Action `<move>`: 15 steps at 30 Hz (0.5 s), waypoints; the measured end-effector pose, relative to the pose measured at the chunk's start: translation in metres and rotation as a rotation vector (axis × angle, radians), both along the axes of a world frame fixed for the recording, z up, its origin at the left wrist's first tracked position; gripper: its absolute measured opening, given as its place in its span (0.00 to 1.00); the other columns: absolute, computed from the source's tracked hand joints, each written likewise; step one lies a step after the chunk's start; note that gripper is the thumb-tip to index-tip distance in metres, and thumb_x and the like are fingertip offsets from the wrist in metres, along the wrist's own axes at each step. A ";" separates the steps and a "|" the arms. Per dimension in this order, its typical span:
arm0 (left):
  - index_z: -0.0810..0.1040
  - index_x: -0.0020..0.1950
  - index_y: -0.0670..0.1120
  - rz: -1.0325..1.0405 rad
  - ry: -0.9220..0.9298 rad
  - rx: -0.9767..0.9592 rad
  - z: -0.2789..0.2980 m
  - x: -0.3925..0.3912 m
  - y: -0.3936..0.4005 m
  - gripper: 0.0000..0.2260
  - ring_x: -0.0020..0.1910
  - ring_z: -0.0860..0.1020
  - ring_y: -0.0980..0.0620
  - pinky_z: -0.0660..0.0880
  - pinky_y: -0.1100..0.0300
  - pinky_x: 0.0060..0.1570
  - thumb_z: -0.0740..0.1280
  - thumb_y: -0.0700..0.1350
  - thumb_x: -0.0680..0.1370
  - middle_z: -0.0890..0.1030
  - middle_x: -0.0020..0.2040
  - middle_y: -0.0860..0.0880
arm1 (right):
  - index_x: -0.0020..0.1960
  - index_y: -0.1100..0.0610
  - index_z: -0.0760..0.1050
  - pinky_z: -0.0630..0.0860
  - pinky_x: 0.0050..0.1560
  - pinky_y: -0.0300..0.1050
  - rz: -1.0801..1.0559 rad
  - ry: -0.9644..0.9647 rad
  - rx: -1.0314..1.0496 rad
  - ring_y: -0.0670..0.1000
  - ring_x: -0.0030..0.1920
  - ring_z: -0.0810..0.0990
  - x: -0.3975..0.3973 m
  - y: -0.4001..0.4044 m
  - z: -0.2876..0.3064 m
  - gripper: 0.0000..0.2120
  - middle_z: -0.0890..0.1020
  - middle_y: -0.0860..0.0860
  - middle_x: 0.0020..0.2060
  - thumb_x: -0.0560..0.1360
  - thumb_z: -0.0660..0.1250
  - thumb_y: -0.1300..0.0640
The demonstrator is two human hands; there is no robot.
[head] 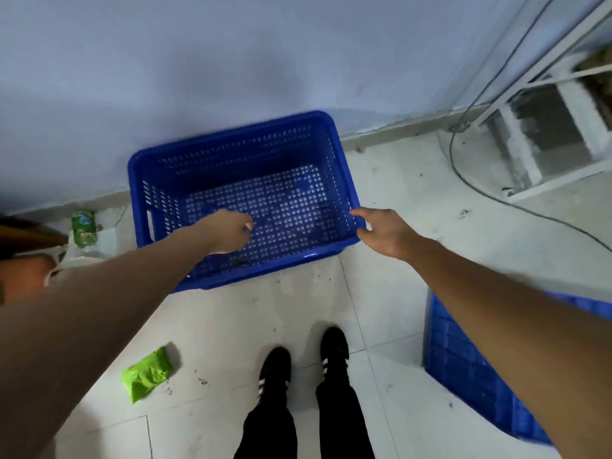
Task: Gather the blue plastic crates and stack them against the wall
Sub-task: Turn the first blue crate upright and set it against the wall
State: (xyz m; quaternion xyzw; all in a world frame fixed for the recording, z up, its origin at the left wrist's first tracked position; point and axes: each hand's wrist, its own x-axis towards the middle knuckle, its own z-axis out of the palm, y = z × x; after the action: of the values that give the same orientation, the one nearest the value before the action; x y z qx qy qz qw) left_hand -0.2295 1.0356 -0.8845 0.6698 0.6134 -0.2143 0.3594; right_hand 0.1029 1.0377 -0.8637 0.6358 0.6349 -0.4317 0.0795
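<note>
Blue perforated plastic crate (251, 180): sits open side up on the pale tiled floor (231, 326), its far long side against the base of the light blue wall (231, 61); nothing visible inside.
Second blue plastic crate (470, 369): lower right on the floor, well apart from the first, partly hidden behind the right forearm; only a gridded side shows.
Left hand (231, 231): reaches over the near rim into the first crate, fingers curled in toward the palm; whether it touches the plastic or pinches anything cannot be told.
Right hand (384, 231): fingers loosely spread, at the crate's near right corner, fingertips at the rim; holds nothing.
Green plastic bottle (83, 228): lies by the wall's base, just left of the first crate.
Crumpled green wrapper (147, 376): on the floor, lower left, near the feet.
Black shoes with white stripes (304, 362): side by side on the tiles, in front of the first crate.
White metal frame (546, 127): upper right corner, blurred.
Dark cable (490, 193): trails down the wall and curves across the floor to the right.
</note>
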 end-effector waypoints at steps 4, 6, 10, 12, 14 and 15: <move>0.79 0.54 0.49 -0.166 -0.021 -0.011 0.022 0.076 0.022 0.12 0.51 0.79 0.43 0.76 0.47 0.57 0.57 0.49 0.80 0.83 0.55 0.44 | 0.76 0.50 0.72 0.72 0.69 0.46 -0.210 -0.033 -0.015 0.57 0.70 0.77 0.067 -0.050 0.029 0.24 0.77 0.57 0.71 0.81 0.62 0.57; 0.80 0.57 0.48 -0.216 -0.041 -0.021 0.034 0.125 0.026 0.13 0.53 0.79 0.44 0.76 0.48 0.59 0.58 0.49 0.81 0.83 0.57 0.45 | 0.76 0.49 0.72 0.74 0.67 0.47 -0.275 -0.081 -0.038 0.57 0.68 0.78 0.107 -0.080 0.043 0.23 0.79 0.57 0.69 0.81 0.61 0.57; 0.79 0.64 0.45 -0.347 -0.052 -0.009 0.053 0.246 0.028 0.16 0.63 0.76 0.42 0.72 0.51 0.64 0.57 0.46 0.82 0.79 0.66 0.44 | 0.75 0.51 0.73 0.78 0.62 0.49 -0.409 -0.179 -0.094 0.58 0.61 0.82 0.207 -0.148 0.047 0.22 0.82 0.56 0.64 0.81 0.60 0.58; 0.76 0.68 0.44 -0.422 -0.072 -0.017 0.056 0.312 0.024 0.17 0.67 0.73 0.43 0.68 0.55 0.67 0.57 0.46 0.82 0.74 0.71 0.45 | 0.73 0.51 0.76 0.76 0.65 0.50 -0.495 -0.232 -0.081 0.60 0.65 0.80 0.260 -0.180 0.042 0.21 0.81 0.57 0.68 0.81 0.61 0.58; 0.74 0.70 0.45 -0.476 -0.098 -0.035 0.053 0.376 0.013 0.17 0.70 0.71 0.44 0.64 0.60 0.66 0.57 0.47 0.83 0.72 0.72 0.47 | 0.74 0.52 0.74 0.79 0.58 0.51 -0.548 -0.253 -0.121 0.62 0.57 0.83 0.309 -0.209 0.036 0.21 0.82 0.61 0.65 0.82 0.61 0.57; 0.75 0.69 0.47 -0.486 -0.120 -0.049 0.046 0.407 0.006 0.17 0.68 0.71 0.45 0.64 0.60 0.64 0.57 0.47 0.83 0.73 0.71 0.47 | 0.75 0.53 0.72 0.81 0.51 0.51 -0.553 -0.255 -0.145 0.61 0.48 0.84 0.332 -0.223 0.033 0.21 0.84 0.61 0.59 0.83 0.60 0.57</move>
State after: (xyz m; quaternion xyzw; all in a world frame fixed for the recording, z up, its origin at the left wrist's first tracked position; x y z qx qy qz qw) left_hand 0.1774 1.0416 -0.8384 0.8002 0.4069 -0.2690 0.3491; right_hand 0.4353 0.8149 -0.8307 0.8259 0.3904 -0.3981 0.0831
